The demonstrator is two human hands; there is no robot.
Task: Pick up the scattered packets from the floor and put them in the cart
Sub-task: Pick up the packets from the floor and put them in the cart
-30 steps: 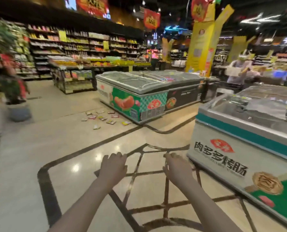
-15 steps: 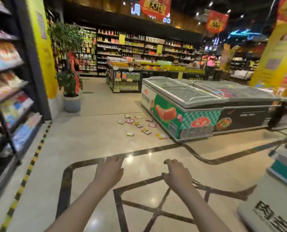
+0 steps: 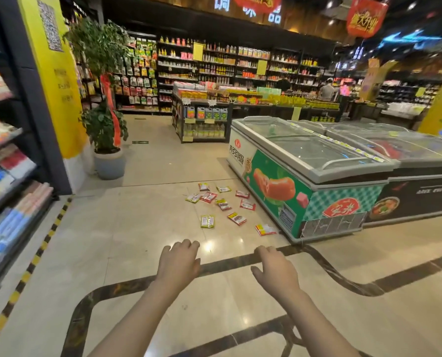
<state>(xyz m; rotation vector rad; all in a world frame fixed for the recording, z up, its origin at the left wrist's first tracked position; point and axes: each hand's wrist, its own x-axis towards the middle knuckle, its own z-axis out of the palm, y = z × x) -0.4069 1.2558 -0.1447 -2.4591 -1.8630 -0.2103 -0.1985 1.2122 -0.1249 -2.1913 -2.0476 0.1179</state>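
Observation:
Several small packets lie scattered on the shiny tile floor ahead, beside the green end of a chest freezer [image 3: 315, 176]. Among them are a yellow-green packet [image 3: 207, 221], a red and white packet [image 3: 237, 218] and a red and yellow packet [image 3: 265, 229] nearest the freezer. My left hand [image 3: 180, 264] and my right hand [image 3: 275, 270] are stretched out in front of me, backs up, fingers loosely curled downward, holding nothing. Both hands hover well short of the packets. No cart is in view.
A stocked shelf unit [image 3: 6, 176] runs along the left, bordered by a yellow-black floor stripe [image 3: 34, 258]. A potted plant [image 3: 106, 140] stands by a yellow pillar. More freezers extend right. A low display stand [image 3: 204, 119] and people stand far back.
The view has swung left and moved forward; the packets are now nearer and more central. The near freezer has left the view. Both hands keep the same outstretched pose.

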